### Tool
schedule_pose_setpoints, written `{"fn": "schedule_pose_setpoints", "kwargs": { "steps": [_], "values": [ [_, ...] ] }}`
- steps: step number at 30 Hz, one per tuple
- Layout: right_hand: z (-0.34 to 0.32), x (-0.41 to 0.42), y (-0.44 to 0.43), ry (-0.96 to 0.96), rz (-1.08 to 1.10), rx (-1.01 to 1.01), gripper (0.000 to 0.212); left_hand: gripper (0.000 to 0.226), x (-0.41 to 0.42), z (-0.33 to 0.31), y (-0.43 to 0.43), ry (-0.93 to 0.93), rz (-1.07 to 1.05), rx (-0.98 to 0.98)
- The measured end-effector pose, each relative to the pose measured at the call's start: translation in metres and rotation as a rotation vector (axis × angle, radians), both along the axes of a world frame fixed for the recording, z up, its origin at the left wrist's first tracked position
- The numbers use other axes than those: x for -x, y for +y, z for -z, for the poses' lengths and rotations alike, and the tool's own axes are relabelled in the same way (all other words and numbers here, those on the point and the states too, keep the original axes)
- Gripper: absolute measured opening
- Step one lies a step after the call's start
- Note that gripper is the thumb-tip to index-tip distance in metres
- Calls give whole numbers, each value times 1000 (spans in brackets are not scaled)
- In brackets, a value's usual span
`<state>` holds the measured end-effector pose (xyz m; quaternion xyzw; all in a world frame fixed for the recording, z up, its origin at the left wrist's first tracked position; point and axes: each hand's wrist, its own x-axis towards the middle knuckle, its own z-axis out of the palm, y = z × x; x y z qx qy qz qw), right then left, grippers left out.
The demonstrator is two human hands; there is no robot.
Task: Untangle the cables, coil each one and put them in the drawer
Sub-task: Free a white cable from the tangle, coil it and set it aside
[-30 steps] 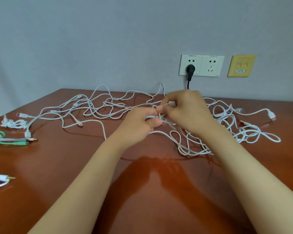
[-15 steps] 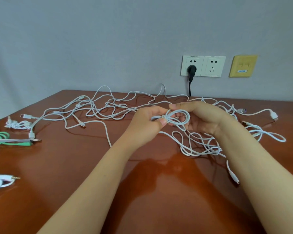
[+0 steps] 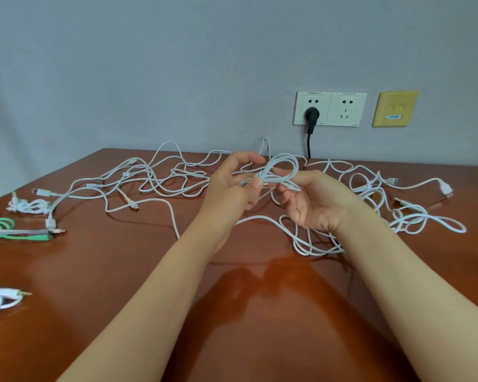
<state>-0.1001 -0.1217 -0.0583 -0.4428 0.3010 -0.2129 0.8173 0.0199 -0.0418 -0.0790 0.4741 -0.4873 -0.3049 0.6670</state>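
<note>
Brown table (image 3: 108, 271) set against a grey wall (image 3: 177, 64). Wall carries a double socket (image 3: 348, 108) with a black plug (image 3: 311, 114) inserted and a yellow plate (image 3: 395, 108) beside it. White cables (image 3: 160, 186) lie tangled across the far half of the table, left to right.

Both hands are raised close together above the tangle. Left hand (image 3: 229, 191) pinches a small white coil (image 3: 271, 175) between thumb and fingers. Right hand (image 3: 318, 205) is palm up with fingers loosely bent, and the coil's loops meet its fingertips; whether it grips cannot be determined.

At the left edge lie a green cable (image 3: 0, 224), a small white bundle (image 3: 25, 206) behind it, and a jack cable (image 3: 0, 299) nearest the camera.
</note>
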Motion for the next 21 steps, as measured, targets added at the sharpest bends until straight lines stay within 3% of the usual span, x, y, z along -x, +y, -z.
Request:
{"fn": "schedule_pose_setpoints", "kwargs": {
  "steps": [4,9,12,16,21],
  "values": [
    [8,-3,3,-99,-60,55,8,35,2,-2,0,219,52,-20],
    [13,-20,15,-17,180,649,12,21,-8,-2,-5,710,105,-122],
    [15,-27,22,-38,331,802,20,13,-10,-1,-5,860,129,-199],
    [16,-29,23,-23,374,897,21,21,-13,1,-4,929,206,-281],
    [14,-26,17,20,426,886,30,18,-17,-5,1,753,266,-405]
  ]
}}
